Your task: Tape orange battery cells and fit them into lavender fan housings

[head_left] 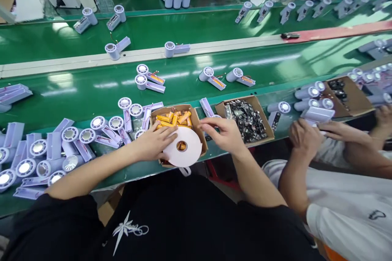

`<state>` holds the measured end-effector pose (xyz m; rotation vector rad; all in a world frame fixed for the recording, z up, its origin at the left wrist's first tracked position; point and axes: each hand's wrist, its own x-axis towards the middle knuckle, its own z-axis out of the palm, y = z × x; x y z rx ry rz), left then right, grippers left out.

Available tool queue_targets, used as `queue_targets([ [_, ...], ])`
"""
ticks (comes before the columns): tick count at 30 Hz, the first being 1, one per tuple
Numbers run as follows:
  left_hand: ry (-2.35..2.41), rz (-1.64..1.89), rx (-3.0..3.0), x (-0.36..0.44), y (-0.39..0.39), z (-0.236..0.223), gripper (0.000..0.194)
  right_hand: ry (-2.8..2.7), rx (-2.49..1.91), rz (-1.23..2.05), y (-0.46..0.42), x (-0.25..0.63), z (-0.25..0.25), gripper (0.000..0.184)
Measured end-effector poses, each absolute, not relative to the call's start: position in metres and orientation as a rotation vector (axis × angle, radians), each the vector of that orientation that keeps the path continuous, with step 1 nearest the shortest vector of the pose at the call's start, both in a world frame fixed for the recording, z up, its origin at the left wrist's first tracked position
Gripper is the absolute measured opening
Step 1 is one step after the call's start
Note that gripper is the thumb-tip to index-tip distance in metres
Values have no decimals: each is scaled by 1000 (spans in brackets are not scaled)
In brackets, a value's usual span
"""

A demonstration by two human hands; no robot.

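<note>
My left hand [157, 140] rests on a wide white roll of tape [191, 153], its fingers over the left side of the roll. The roll lies on top of a cardboard box [196, 119] of yellow-wrapped batteries [179, 118]. Just right of the roll, my right hand [225, 133] hovers with thumb and forefinger slightly apart; I see nothing between them. Behind that hand lies a pale lilac fan housing [207, 107], partly covered. More housings with round heads [116, 122] crowd the bench left of the box.
A box of small black circuit boards [246, 120] stands right of my right hand. Beyond runs a green conveyor [101, 79] carrying scattered housings. At right, a co-worker's hands [306, 134] hold a housing. Other people sit across the line.
</note>
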<state>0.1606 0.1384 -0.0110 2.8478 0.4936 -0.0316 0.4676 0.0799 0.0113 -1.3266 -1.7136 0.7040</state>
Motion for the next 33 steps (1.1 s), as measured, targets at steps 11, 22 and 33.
queue_targets([
  [11,445,-73,2924,173,98,-14,59,-1194,-1544,823,11,474,-43,47],
  [22,1060,510,2877,116,54,-4,57,-2104,-914,1441,-23,401,-46,39],
  [33,1236,597,2807,111,53,-11,64,-2503,-1557,455,166,450,-35,30],
])
